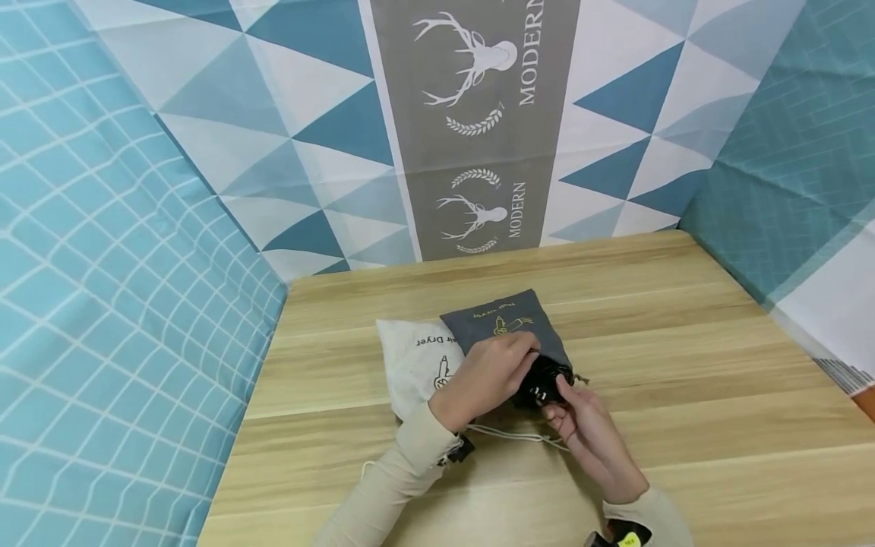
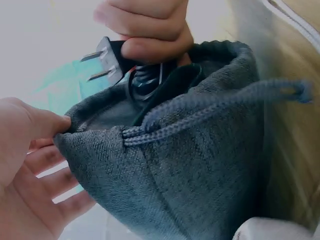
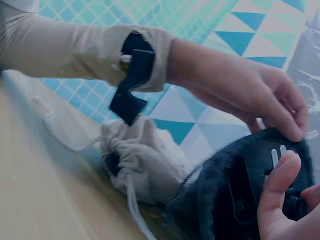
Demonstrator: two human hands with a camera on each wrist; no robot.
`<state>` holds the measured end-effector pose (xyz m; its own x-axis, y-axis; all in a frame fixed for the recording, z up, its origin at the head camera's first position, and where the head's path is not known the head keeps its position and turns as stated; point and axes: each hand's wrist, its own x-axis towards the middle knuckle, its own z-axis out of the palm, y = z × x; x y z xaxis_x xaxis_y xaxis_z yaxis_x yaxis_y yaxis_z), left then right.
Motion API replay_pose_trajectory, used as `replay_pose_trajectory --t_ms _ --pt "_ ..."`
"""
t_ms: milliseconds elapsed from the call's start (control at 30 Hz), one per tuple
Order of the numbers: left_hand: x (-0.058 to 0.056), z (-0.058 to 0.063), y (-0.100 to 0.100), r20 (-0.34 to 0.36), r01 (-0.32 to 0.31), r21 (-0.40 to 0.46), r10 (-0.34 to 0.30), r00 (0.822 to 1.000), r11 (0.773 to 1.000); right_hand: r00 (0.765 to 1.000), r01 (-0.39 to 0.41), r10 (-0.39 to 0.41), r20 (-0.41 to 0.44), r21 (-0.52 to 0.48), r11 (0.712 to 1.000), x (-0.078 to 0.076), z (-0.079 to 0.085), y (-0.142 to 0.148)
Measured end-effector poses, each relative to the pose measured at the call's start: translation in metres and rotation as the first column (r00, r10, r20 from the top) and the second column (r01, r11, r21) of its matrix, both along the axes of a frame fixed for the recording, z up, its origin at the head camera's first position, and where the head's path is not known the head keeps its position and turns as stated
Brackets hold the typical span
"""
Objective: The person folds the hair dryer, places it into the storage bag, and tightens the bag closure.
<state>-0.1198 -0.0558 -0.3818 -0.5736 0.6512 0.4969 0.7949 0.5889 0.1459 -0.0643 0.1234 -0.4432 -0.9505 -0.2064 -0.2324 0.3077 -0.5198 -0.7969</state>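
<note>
A dark grey drawstring bag (image 1: 509,311) with a yellow hair dryer print lies on the table, its mouth facing me. My left hand (image 1: 488,376) pinches the rim between thumb and fingers, and in the left wrist view the mouth gapes wide. At that mouth my right hand (image 1: 588,429) grips a bundled black power cord (image 2: 147,82). A two-prong plug (image 2: 114,62) sticks out beside its fingers, prongs pointing away from the bag. Part of a black object (image 2: 172,90) shows inside the opening; the rest is hidden by the cloth. The bag's grey drawstring (image 2: 215,107) hangs over the outside.
A white drawstring bag (image 1: 410,357) marked with a black hair dryer lies left of the grey one, partly under it. Its pale cord (image 1: 513,435) trails across the wooden table (image 1: 683,365). Patterned cloth walls (image 1: 328,137) enclose the back and sides.
</note>
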Motion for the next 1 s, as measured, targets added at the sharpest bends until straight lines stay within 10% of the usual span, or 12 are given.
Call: replay_pose_trajectory --t_ms 233,633,833,1000 --pt "-0.001 -0.006 0.006 0.049 0.106 -0.070 -0.103 0.993 0.992 0.993 -0.076 0.087 -0.074 0.146 0.986 -0.004 0.000 -0.007" --pt "-0.009 0.002 -0.009 0.174 0.111 -0.129 -0.087 0.981 0.985 0.997 -0.071 0.074 0.018 -0.128 0.989 -0.017 -0.012 0.004" --pt "-0.011 0.004 -0.003 0.196 0.111 -0.030 -0.103 0.975 0.993 0.995 -0.104 0.104 -0.008 -0.081 0.991 -0.014 -0.005 0.003" --pt "-0.008 0.006 -0.001 0.255 0.137 0.052 -0.146 0.956 0.989 0.985 -0.172 0.171 -0.026 -0.251 0.952 -0.009 0.005 0.004"
